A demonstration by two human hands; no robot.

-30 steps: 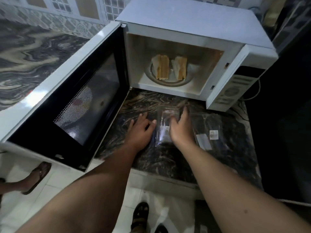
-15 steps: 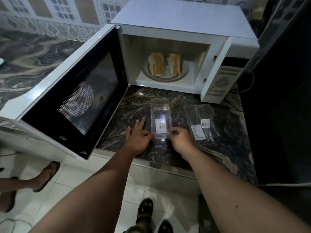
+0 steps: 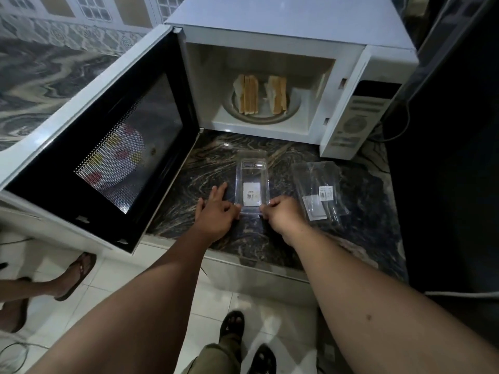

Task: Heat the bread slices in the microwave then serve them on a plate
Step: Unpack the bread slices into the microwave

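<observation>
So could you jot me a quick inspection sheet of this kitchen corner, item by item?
Surface: dark marbled counter, partly bare.
Job's things: two stacks of bread slices on the turntable inside the microwave; microwave door wide open. No plate seen.
Clutter: clear plastic container with label; second clear container beside it.
Hands: left hand touches the clear plastic container's near left corner; right hand pinches its near right corner.
Cables: cord right of the microwave.
Surroundings: tiled floor, another person's sandalled foot.

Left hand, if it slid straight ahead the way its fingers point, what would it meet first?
Probably nothing soon: the left hand points along the bare dark marbled countertop, passing left of the clear plastic container, toward the open white microwave. It would likely reach the microwave's lower front edge first, though depth is unclear.
</observation>
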